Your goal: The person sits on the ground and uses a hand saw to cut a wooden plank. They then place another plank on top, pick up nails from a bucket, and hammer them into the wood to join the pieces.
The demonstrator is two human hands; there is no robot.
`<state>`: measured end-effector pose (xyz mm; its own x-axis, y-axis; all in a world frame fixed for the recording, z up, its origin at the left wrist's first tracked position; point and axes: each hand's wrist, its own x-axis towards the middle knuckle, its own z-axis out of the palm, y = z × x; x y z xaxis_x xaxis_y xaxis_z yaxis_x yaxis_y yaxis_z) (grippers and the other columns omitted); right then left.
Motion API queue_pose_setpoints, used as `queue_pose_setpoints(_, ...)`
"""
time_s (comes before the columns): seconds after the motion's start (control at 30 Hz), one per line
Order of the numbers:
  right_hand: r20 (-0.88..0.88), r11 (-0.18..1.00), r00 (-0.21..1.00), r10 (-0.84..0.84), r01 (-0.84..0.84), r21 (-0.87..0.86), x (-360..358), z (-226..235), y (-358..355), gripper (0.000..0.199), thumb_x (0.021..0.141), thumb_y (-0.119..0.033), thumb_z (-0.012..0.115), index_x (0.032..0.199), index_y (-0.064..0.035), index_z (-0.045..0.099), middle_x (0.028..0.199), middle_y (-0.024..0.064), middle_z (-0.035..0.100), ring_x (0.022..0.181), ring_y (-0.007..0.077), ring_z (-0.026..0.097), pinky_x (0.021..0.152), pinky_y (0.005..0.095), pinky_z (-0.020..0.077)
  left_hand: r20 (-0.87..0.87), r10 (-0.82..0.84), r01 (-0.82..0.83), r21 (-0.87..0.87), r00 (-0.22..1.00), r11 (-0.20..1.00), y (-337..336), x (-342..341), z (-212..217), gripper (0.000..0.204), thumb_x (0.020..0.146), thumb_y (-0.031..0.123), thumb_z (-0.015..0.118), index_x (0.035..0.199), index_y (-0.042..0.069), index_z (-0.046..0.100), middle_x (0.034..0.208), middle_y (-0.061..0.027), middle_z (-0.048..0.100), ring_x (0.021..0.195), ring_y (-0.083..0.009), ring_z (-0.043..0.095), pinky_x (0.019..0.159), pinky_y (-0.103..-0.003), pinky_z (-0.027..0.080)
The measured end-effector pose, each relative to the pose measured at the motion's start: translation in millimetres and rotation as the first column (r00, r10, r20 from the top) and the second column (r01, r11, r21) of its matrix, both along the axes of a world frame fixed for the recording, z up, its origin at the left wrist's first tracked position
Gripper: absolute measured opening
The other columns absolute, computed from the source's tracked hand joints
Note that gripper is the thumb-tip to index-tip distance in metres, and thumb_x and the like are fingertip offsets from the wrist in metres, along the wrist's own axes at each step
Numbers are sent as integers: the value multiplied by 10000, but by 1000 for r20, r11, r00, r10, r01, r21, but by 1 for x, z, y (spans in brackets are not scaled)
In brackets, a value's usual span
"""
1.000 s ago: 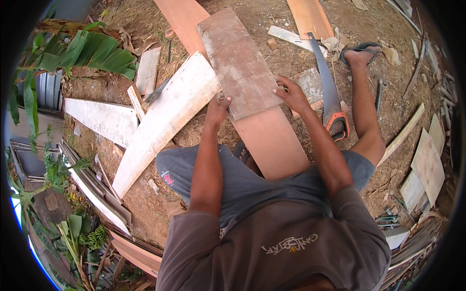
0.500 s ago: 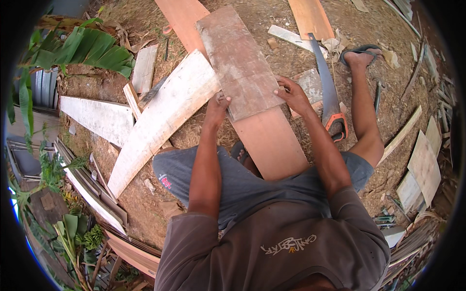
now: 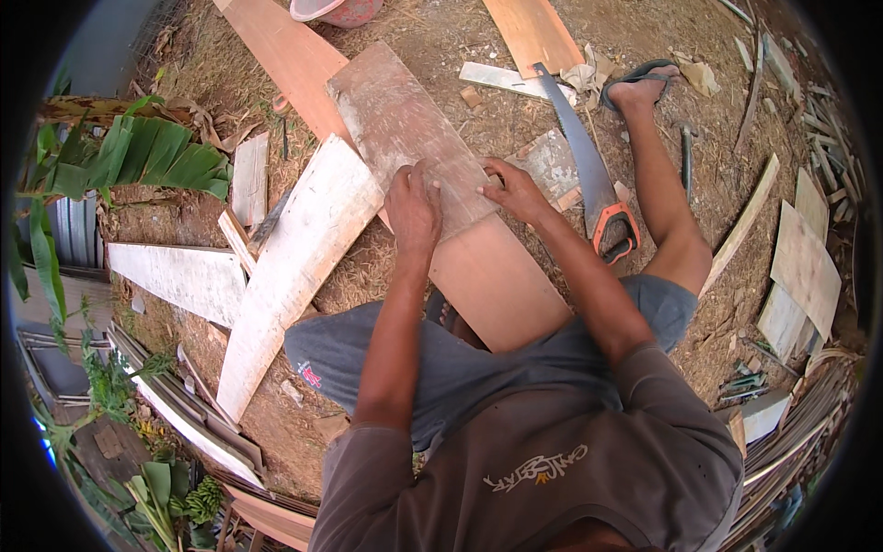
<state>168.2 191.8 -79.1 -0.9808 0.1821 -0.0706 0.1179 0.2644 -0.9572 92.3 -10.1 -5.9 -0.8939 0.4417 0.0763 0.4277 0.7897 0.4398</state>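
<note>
A worn grey-brown board (image 3: 405,120) lies on top of a longer reddish plywood board (image 3: 501,285), which reaches back to my lap. My left hand (image 3: 414,204) is at the left edge of the worn board, fingers curled over its upper face. At the opposite edge, my right hand (image 3: 517,191) grips it with the thumb on top; the other fingers are partly hidden. To the right rests a handsaw (image 3: 579,147) with an orange and black handle, its tip on another plywood piece (image 3: 533,37).
Whitish boards (image 3: 299,267) lie on the ground at the left, beside banana leaves (image 3: 147,152). A hammer (image 3: 687,156) is beyond my right leg, near a thin wooden strip (image 3: 741,225) and plywood offcuts (image 3: 805,262). A reddish bucket (image 3: 340,11) stands at the far edge.
My left hand has shifted from the near left corner farther onto the worn board. The right hand keeps to the right edge. The whole view has swung, bringing the bucket into sight.
</note>
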Motion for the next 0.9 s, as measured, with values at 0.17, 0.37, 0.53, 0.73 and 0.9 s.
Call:
queue_pose_setpoints(0.17, 0, 999, 1000, -20, 20, -38, 0, -2, 1, 596, 895, -199, 785, 1421, -66, 540, 1211, 150, 645, 1069, 209, 611, 902, 342, 500, -176, -124, 114, -65, 976, 991, 26, 12, -32, 515, 1020, 340, 537, 1471, 96, 486, 1521, -199, 439, 1450, -375, 361, 1202, -532, 252)
queue_pose_setpoints(0.37, 37, 994, 999, -38, 41, -98, 4, -9, 7, 567, 929, -205, 748, 1435, -67, 534, 1228, 150, 652, 1091, 209, 614, 914, 348, 508, -117, -149, 137, -110, 982, 984, 24, 10, -36, 477, 1036, 300, 507, 1465, 94, 500, 1528, -198, 439, 1454, -370, 358, 1205, -518, 241)
queue_pose_setpoints(0.53, 198, 948, 950, -242, 275, -162, 51, -33, 50, 512, 963, -220, 704, 1418, -41, 552, 1213, 146, 672, 1102, 210, 636, 929, 351, 513, -93, -127, 122, -54, 988, 991, 22, 7, -36, 482, 1030, 328, 518, 1453, 99, 519, 1536, -186, 438, 1467, -353, 350, 1219, -515, 226)
queue_pose_setpoints(0.73, 457, 945, 828, -325, 274, 176, 92, -69, 102, 523, 928, -314, 683, 1355, -25, 595, 1117, 181, 713, 1008, 307, 696, 900, 401, 533, -93, -113, 112, -22, 989, 993, 23, 5, -41, 452, 1021, 307, 541, 1407, 71, 559, 1507, -204, 468, 1434, -363, 392, 1206, -522, 248)
queue_pose_setpoints(0.9, 457, 977, 863, -214, 188, 102, 64, -81, 88, 571, 923, -389, 708, 1354, -31, 600, 1171, 214, 704, 1074, 331, 692, 928, 401, 530, -65, -102, 102, -9, 993, 995, 21, 5, -36, 467, 1010, 343, 555, 1401, 88, 563, 1519, -167, 463, 1460, -342, 365, 1225, -518, 222)
